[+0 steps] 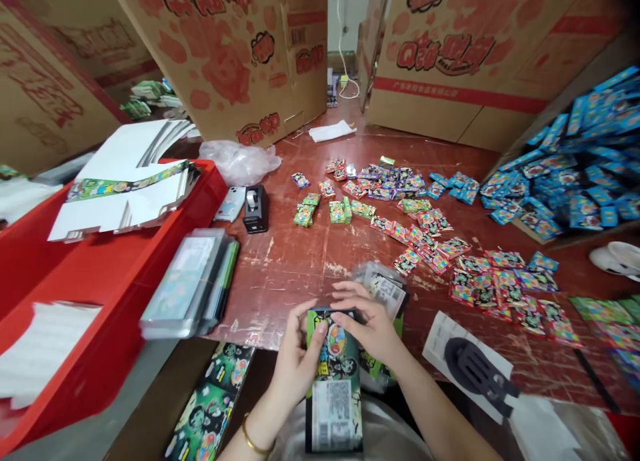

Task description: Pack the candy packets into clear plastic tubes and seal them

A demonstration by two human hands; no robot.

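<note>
green pouch (336, 368) at near edge of bench (280, 268)

red bin (213, 198) left, sleeved stack (183, 281) beside it. left hand (300, 354) pinches pouch's left side. right hand (373, 321) at pouch top, fingers loosely spread, can't tell if gripping. small packets (425, 242) right.

At the lower centre, a packet (343, 364) is coloured green and black, patterned with cartoon art and marked by a white label (334, 411). The reddish-brown tabletop (295, 274) is flecked with pale scuffs. Red, green and purple sachets (433, 221) are seen right of centre, blue sachets (600, 154) at far right. Across the top, brown cartons (225, 74) are printed in red.
</note>
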